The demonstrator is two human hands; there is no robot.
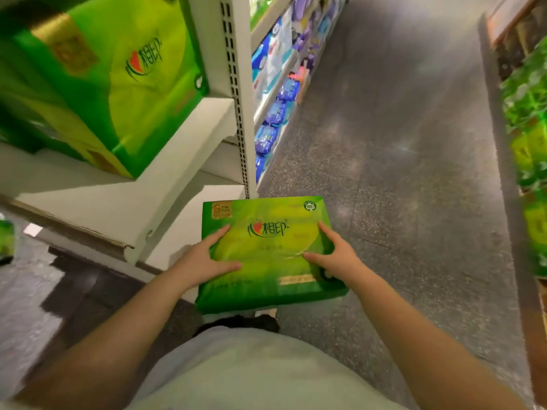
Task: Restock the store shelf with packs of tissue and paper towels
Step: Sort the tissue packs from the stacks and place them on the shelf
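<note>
A flat green pack of tissue [266,250] is held in front of my waist, label up, below the shelf's lower edge. My left hand [204,258] grips its left side, thumb lying across the top. My right hand [334,253] grips the right side, thumb and forefinger spread over the top. The remaining fingers of both hands are hidden under the pack. On the white shelf [165,161] at upper left stands a large green pack of the same brand [118,81].
A white slotted upright [239,93] ends the shelf bay. Beyond it, shelves with blue and purple packs [281,96] run down the aisle. Green packs [529,149] are stacked along the right. The grey speckled floor [399,143] lies between.
</note>
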